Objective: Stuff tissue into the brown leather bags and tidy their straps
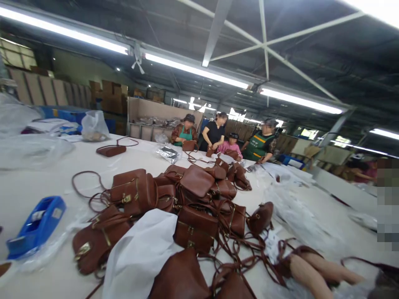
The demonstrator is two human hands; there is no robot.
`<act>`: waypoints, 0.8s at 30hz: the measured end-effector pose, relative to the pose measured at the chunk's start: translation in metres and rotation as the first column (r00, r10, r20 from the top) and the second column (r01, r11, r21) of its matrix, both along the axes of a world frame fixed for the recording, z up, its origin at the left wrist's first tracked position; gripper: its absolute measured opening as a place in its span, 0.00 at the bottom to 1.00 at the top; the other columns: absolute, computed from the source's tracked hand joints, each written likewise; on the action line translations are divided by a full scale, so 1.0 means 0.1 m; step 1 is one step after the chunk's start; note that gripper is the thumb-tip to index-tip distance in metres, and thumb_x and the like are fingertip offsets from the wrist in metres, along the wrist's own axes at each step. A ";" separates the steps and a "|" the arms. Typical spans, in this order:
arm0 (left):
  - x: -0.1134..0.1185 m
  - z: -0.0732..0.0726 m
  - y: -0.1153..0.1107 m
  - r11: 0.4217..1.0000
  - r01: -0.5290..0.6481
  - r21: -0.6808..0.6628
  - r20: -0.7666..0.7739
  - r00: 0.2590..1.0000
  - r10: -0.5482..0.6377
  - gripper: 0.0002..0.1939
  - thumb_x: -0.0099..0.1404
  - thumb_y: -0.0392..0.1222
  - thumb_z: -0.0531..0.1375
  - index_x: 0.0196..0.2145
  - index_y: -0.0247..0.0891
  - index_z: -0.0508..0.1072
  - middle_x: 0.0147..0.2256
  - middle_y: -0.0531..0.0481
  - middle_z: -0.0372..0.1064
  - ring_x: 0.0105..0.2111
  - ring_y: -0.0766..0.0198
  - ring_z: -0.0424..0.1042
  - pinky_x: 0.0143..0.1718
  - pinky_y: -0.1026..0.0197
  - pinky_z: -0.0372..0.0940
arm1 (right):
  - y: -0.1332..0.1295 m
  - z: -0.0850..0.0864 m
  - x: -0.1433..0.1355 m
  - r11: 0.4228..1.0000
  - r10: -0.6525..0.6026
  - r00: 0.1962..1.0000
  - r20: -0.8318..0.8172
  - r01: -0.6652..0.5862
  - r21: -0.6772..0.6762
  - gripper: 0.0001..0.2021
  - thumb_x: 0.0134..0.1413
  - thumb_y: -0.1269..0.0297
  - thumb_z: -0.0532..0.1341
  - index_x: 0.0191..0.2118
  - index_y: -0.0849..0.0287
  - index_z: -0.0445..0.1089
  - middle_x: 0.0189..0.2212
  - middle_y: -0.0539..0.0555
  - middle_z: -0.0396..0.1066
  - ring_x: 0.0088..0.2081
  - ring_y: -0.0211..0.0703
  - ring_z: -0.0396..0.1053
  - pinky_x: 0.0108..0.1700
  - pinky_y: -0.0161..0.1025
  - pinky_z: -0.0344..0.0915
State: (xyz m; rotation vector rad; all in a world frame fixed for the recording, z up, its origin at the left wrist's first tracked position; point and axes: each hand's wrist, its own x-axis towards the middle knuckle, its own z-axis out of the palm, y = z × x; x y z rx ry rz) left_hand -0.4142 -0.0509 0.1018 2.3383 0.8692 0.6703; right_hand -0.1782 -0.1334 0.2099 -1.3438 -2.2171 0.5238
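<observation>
A heap of more than a dozen brown leather bags with long thin straps [196, 182] fills the middle of a broad white table [118, 166], overlapping too much for an exact count; two more lie partly cut off at the near edge. One small brown bag [111, 150] lies apart at the far left. Neither the left hand nor the right hand of the wearer shows, so how open they are, or what they hold, I cannot tell. Two bare forearms [327, 272], a co-worker's, reach in from the near right, angled leftward, their hands (blurred, fingers hard to make out) down among brown straps beside the heap. One crumpled white sheet [140, 253] lies against the heap's near left side, and one blue plastic tape dispenser [37, 226] sits farther left. Four people [215, 133] are at the far side, two in green aprons, one in black and one in pink.
</observation>
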 end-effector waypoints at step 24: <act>-0.39 -0.23 -0.65 0.896 0.328 0.298 -0.233 0.936 -0.265 0.05 0.63 0.42 0.64 0.35 0.39 0.74 0.45 0.47 0.70 0.51 0.54 0.64 0.48 0.52 0.59 | -0.62 -0.99 -0.72 0.943 -0.266 0.961 -0.077 0.242 -0.227 0.04 0.56 0.64 0.63 0.33 0.54 0.77 0.31 0.51 0.69 0.36 0.40 0.67 0.38 0.36 0.63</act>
